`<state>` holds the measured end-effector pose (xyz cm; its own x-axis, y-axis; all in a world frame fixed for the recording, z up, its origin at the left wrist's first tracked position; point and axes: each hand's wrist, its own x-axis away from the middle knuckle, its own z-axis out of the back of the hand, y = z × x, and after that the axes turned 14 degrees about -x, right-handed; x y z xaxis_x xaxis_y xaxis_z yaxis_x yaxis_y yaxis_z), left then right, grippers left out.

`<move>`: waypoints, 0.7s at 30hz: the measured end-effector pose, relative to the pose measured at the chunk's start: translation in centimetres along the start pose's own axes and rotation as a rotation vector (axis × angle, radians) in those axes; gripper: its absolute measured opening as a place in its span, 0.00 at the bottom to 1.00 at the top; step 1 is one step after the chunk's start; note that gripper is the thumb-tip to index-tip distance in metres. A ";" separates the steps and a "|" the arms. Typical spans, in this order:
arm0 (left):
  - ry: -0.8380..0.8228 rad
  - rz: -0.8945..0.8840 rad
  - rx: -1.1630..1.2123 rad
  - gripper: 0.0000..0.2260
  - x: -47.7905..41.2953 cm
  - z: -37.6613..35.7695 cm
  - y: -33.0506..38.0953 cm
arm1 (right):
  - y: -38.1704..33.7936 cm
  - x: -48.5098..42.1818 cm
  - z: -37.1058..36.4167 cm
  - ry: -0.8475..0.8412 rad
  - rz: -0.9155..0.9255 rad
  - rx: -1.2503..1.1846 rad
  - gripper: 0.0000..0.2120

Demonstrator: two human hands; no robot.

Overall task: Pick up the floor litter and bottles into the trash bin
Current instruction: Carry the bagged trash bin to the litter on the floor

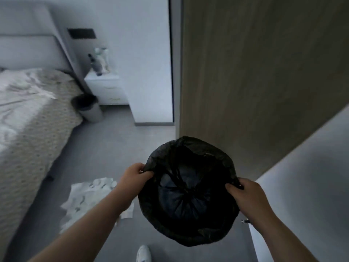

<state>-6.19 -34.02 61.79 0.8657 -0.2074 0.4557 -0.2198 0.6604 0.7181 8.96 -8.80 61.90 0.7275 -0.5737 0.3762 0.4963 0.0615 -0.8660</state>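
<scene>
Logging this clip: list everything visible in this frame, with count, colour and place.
Black-lined round trash bin: one, black, held mid-frame.
Crumpled paper litter: one pile, white, on floor left of it.
Bed: one, pale patterned, left.
Second lined bin: one, grey, floor beside bed.
Drawer nightstand: one, white, right of bed.
Bottles: several, blurred, on nightstand.
Wooden door panel: one, brown, right.
Shoe: one, white, bottom edge.
Left hand: one, grips bin's left rim.
Right hand: one, grips right rim.

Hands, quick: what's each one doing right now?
Left hand: closed, gripping the left rim of the black-lined trash bin.
Right hand: closed, gripping the bin's right rim.
</scene>
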 end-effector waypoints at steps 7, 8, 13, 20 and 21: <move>0.182 0.060 0.167 0.02 5.9 15.5 -6.2 | -8.4 3.1 -12.3 -0.273 0.078 0.008 0.06; 0.220 0.070 0.190 0.02 6.3 17.5 -7.4 | -9.8 3.3 -14.3 -0.309 0.090 0.026 0.06; 0.420 0.115 0.347 0.02 7.7 25.8 -12.9 | -16.6 4.9 -24.7 -0.449 0.219 0.115 0.08; 0.555 0.144 0.461 0.02 7.6 33.9 -18.7 | -21.7 6.2 -35.5 -0.558 0.236 0.136 0.09; 0.572 0.151 0.483 0.02 7.4 34.6 -19.1 | -22.1 6.1 -36.8 -0.571 0.227 0.137 0.09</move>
<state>-11.20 -73.13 69.67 0.8795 0.3538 0.3183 -0.4130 0.2354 0.8798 -15.04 -43.72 71.23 0.9414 -0.0099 0.3370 0.3281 0.2569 -0.9090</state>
